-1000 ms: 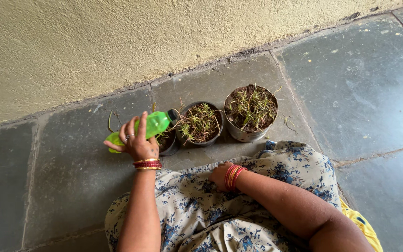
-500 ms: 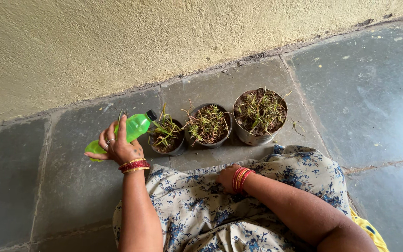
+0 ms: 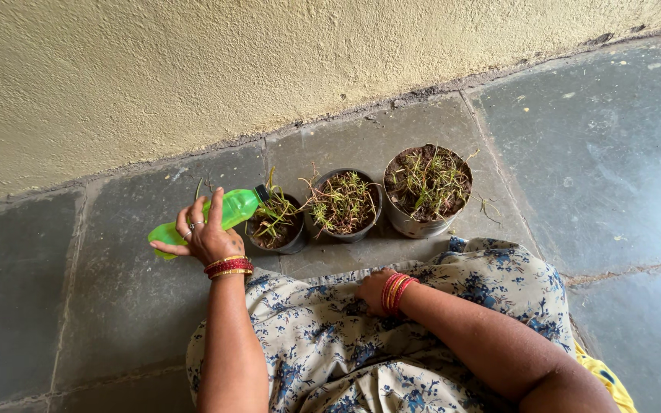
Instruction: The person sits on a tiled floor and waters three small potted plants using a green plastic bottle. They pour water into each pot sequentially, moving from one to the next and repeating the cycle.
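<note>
head view, left hand [image 3: 206, 239] tipping green bottle [image 3: 227, 213] — small pot [image 3: 275, 226]

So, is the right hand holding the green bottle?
No, the left hand grips the green bottle, tilted toward the leftmost pot; the right hand rests on the floral cloth.

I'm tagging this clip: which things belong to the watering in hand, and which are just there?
In use: left hand, green bottle tipped over the left pot.

Just there: middle pot, right pot, right hand on the lap, wall.
</note>
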